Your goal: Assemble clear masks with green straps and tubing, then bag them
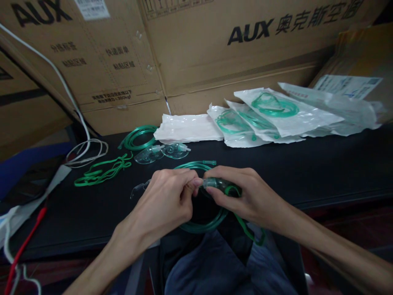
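The clear mask (pixel 221 184) is just above the front part of the tabletop (pixel 291 172), between your hands, with its green strap (pixel 245 225) hanging toward your lap. Your right hand (pixel 245 192) has its grip curled around the mask body, thumb on the near side and fingers on the far side. Your left hand (pixel 172 194) is drawn to a tight pinch at the end of the connector (pixel 210 182), though its palm side is hidden, so whether it also holds a small part is unclear. To work this joint well, you would do best to keep both hands in one line, steady the mask close to its collar without crushing the soft shell, and press or turn with small, even force. Below your hands is a coil of green tubing (pixel 201 227); keep the strap from snagging on it. Beyond lie two loose masks (pixel 175 150), a bundle of green elastic (pixel 102 172) and another tubing coil (pixel 139 139). At the back, the white pouches (pixel 188 127) show no contents, while the clear-faced pouches (pixel 270 108) to their right hold green tubing, visible through the film
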The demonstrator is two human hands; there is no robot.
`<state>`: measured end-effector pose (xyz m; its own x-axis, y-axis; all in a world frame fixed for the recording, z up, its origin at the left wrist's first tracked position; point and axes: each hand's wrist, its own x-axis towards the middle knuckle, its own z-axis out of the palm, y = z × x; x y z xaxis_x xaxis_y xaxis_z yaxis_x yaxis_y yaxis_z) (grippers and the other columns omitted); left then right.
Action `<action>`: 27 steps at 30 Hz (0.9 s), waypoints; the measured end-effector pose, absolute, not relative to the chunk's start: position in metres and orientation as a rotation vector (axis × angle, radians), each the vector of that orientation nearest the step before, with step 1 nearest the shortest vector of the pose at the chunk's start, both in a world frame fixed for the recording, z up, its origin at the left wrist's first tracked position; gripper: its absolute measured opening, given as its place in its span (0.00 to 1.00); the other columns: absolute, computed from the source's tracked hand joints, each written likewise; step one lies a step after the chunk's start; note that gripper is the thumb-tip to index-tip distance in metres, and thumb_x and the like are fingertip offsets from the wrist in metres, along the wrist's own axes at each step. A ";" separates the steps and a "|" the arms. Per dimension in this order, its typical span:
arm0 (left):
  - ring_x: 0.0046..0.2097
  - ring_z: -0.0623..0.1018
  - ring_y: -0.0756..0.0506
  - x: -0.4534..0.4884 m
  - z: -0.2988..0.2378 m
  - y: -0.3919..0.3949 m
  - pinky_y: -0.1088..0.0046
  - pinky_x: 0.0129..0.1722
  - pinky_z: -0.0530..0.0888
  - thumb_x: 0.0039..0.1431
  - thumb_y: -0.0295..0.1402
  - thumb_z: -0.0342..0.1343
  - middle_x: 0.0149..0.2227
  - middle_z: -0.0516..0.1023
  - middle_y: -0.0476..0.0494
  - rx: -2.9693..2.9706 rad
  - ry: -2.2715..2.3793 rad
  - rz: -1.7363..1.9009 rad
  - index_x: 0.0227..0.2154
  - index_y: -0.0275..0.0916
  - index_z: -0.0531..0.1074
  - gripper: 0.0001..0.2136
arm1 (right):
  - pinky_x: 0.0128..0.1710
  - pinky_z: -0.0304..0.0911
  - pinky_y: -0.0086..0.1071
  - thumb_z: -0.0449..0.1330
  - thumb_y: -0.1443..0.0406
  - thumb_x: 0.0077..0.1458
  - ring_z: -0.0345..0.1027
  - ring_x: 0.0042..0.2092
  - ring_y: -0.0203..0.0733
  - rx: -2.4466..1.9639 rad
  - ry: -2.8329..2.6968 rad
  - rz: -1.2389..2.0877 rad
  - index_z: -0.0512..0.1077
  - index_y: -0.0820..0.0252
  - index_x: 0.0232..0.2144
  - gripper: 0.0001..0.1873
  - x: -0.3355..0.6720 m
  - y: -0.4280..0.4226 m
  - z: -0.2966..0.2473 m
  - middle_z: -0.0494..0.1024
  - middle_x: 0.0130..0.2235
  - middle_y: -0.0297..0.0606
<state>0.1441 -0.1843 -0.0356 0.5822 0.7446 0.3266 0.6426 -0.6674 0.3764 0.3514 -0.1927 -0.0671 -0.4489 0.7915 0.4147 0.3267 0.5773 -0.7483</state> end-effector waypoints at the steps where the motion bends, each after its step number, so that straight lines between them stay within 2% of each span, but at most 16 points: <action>1: 0.24 0.69 0.51 0.144 -0.035 -0.184 0.74 0.28 0.62 0.61 0.21 0.48 0.22 0.69 0.54 2.565 1.186 0.655 0.23 0.39 0.67 0.12 | 0.40 0.64 0.26 0.60 0.66 0.64 0.72 0.37 0.36 -0.875 -2.030 0.750 0.76 0.60 0.43 0.07 0.351 -0.193 -0.068 0.81 0.39 0.36; 4: 0.24 0.70 0.50 0.145 -0.030 -0.186 0.73 0.29 0.61 0.65 0.24 0.48 0.21 0.70 0.54 2.496 1.263 0.573 0.24 0.39 0.69 0.14 | 0.41 0.64 0.26 0.59 0.67 0.65 0.73 0.39 0.36 -0.839 -2.033 0.773 0.76 0.59 0.41 0.05 0.350 -0.192 -0.066 0.81 0.40 0.36; 7: 0.28 0.74 0.49 0.145 -0.024 -0.187 0.73 0.32 0.64 0.67 0.25 0.49 0.25 0.75 0.54 2.490 1.259 0.540 0.26 0.39 0.71 0.13 | 0.42 0.64 0.27 0.60 0.67 0.64 0.73 0.40 0.37 -0.840 -2.020 0.769 0.76 0.59 0.38 0.04 0.351 -0.190 -0.063 0.80 0.39 0.36; 12: 0.32 0.76 0.50 0.144 -0.018 -0.190 0.74 0.35 0.67 0.70 0.26 0.50 0.29 0.76 0.54 2.486 1.213 0.554 0.30 0.40 0.73 0.12 | 0.47 0.65 0.30 0.61 0.67 0.63 0.72 0.45 0.40 -0.836 -1.966 0.762 0.77 0.59 0.40 0.04 0.352 -0.189 -0.061 0.79 0.42 0.39; 18: 0.42 0.80 0.48 0.135 -0.026 -0.193 0.75 0.44 0.73 0.70 0.26 0.52 0.39 0.81 0.50 2.442 1.156 0.716 0.42 0.43 0.76 0.08 | 0.45 0.65 0.32 0.60 0.66 0.64 0.73 0.43 0.40 -0.864 -1.893 0.810 0.76 0.59 0.38 0.04 0.351 -0.188 -0.063 0.79 0.40 0.38; 27: 0.38 0.82 0.48 0.145 -0.051 -0.195 0.75 0.39 0.79 0.67 0.23 0.51 0.37 0.82 0.46 2.489 1.070 1.127 0.43 0.41 0.78 0.12 | 0.45 0.65 0.33 0.60 0.65 0.64 0.73 0.42 0.42 -0.893 -1.805 0.901 0.77 0.60 0.38 0.07 0.352 -0.192 -0.065 0.79 0.39 0.39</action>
<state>0.1446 -0.1949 -0.0508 0.4452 0.6911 0.5693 0.5328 -0.7155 0.4519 0.3517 -0.1915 -0.0648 -0.3326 0.8562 0.3953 0.1988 0.4734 -0.8581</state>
